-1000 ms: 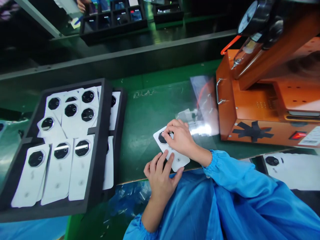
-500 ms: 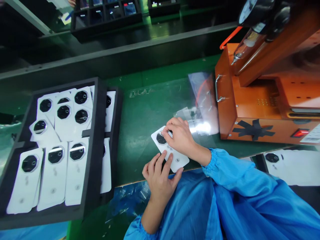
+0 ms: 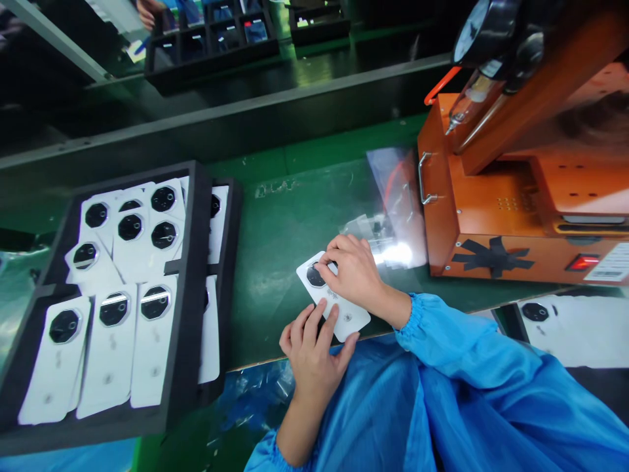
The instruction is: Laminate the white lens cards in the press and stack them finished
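A white panel [image 3: 347,317] with a black octagonal camera area lies tilted on the green mat near the table's front edge. My left hand [image 3: 314,351] rests at its lower left edge, fingers spread, fingertips touching the panel. Over the panel's upper right side is my right hand [image 3: 352,270], its thumb and forefinger pinched together at the camera area. Whatever the pinch holds, if anything, is too small to make out. The right hand covers part of the camera area.
A black tray [image 3: 184,328] of similar white panels stands at the left, over another tray. An orange machine [image 3: 442,216] with a metal handle stands at the right. Clear plastic film [image 3: 393,196] lies beside it. A person's hand [image 3: 149,12] shows at the far top left.
The view has shifted slightly. Both my hands stay at the panel in nearly the same pose. At the far top left, more of the other person's hand is visible.
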A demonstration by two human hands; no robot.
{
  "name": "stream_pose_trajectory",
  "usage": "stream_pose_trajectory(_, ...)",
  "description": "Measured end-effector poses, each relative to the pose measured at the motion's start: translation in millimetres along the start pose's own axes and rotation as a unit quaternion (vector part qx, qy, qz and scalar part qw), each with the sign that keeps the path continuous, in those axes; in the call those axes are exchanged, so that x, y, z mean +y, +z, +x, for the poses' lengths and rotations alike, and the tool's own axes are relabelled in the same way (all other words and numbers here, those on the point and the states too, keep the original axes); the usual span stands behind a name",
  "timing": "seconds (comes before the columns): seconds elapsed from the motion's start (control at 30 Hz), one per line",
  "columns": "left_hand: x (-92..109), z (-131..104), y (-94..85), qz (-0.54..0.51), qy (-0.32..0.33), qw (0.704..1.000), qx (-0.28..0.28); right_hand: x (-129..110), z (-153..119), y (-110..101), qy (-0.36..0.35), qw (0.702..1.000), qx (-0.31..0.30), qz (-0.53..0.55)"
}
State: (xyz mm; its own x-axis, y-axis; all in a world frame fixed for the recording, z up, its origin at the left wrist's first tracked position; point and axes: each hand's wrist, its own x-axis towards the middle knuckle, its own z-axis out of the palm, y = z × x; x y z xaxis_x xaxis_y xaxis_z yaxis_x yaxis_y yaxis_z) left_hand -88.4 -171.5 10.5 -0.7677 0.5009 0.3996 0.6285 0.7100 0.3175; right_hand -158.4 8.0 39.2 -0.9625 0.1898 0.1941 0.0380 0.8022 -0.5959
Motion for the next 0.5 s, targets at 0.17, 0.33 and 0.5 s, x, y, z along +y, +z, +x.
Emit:
stream_pose_trajectory(0.17,1.1,1.5,-5.6,-0.007,0.004,1.0,-0.012,-2.1,-3.1,-10.3,-0.033,0.998,0.011,-0.053)
stream_pose_trajectory(0.33,-2.3,0.9,-11.0,0.012,0.026,0.998,-0.062,-11.8,-23.7,-48.1,-0.108,0.988,-0.012,-0.105)
stream_pose_trajectory(0.5,-15.5,5.4,-21.3,0.016,0.085,0.994,-0.066,-15.8,-69.8,-85.5,-0.239,0.953,-0.168,-0.081)
